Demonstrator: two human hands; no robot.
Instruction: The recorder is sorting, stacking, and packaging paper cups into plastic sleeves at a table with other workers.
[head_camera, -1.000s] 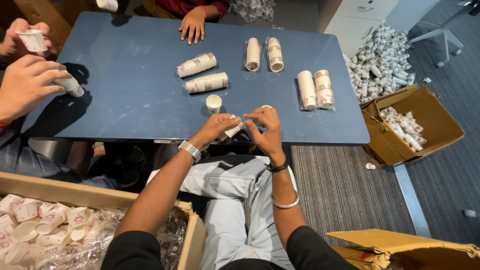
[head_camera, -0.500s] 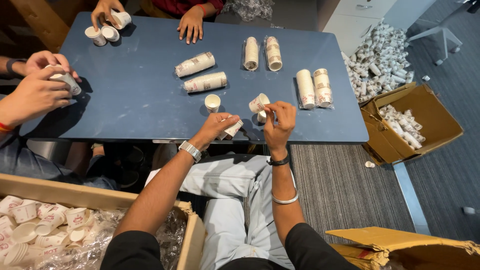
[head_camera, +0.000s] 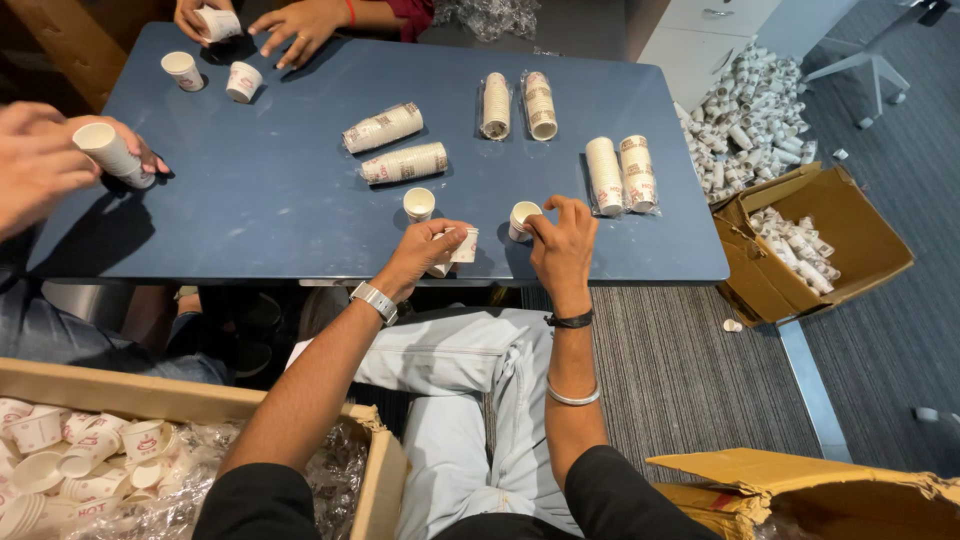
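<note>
Nearest the camera, an open cardboard box of loose paper cups is sitting at the lower left, beside the person's knees. Just beyond, at the near edge of the blue table, the left hand is closing its fingers around a short stack of paper cups, which is lying tilted in the grip with its printed side facing right (the fingers are clamped on it, thumb on top). Just beside it, the right hand is pinching the rim of a single paper cup, which is standing upright on the table at the fingertips, to the left of the palm. Another upright cup is standing alone, slightly further in and near the left hand.

Further across the table, wrapped cup sleeves are lying on their sides: one pair at the right, one pair in the middle, one pair behind. At the left edge, another person's hands are gripping a cup stack. At the far edge, a third person's hands are resting near three loose cups. On the floor at the right, a second cardboard box is holding more sleeves.
</note>
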